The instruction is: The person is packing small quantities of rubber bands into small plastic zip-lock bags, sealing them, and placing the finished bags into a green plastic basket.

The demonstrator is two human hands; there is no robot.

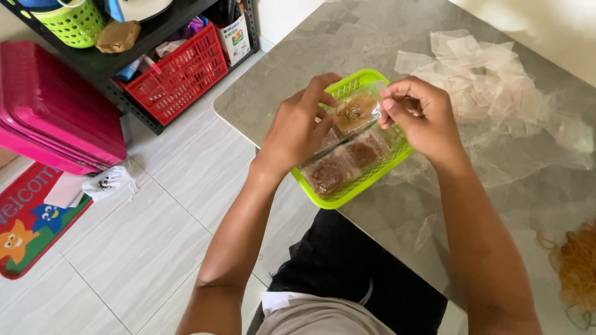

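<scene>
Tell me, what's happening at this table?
A person's left hand and right hand together hold a small clear bag of rubber bands above a lime-green basket that holds more filled bags. Empty clear bags lie on the grey table, with loose rubber bands near its edge.

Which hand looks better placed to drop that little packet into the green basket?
Probably the left hand: it wraps the clear packet above the basket, while the right hand only pinches its edge.

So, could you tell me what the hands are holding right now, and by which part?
Both hands hold one small clear bag of rubber bands above the green basket: left hand grips its left edge, right hand pinches its top right corner.
</scene>
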